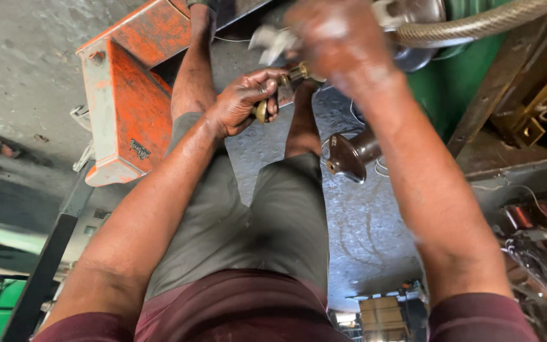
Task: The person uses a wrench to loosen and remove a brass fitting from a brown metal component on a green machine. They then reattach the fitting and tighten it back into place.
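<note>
Above a grey concrete floor [26, 69], left hand [243, 101] fingers clamp a brass fitting [262, 111]; right hand [333, 41] grip blurred, unclear.

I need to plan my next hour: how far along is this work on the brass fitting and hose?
Done: nothing finished is visible. In hand: the left hand grips a brass fitting, while the blurred right hand works at its other end beside the braided hose. Left: a brown part lies untouched on the concrete floor.

Metal box [128, 107] left of hands; hose [476, 25] right, above.
</note>
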